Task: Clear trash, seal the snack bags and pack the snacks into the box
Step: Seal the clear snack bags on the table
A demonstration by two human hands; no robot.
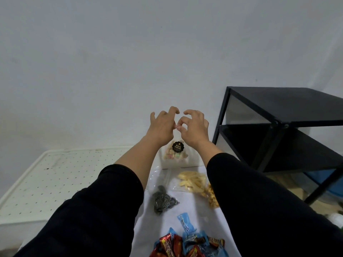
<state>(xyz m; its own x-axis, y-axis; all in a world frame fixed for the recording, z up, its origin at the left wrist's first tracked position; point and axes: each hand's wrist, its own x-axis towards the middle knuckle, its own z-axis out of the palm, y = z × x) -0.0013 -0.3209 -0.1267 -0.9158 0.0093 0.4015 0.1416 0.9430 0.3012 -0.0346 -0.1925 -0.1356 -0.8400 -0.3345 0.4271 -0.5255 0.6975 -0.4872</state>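
Observation:
My left hand and my right hand are raised side by side in front of the wall. Their thumbs and forefingers pinch the top edge of a clear bag of pastel biscuits with a round black label, which hangs below them. On the white table lie a clear bag of dark seeds, a bag of pale yellow stick crackers and a bag of orange puffed snack, partly hidden by my right sleeve. Red and blue wrapped candies are piled at the near edge.
A white perforated surface with a raised rim lies to the left of the table. A black metal shelf unit stands close on the right, against the plain wall. Something blue sits behind its lower frame.

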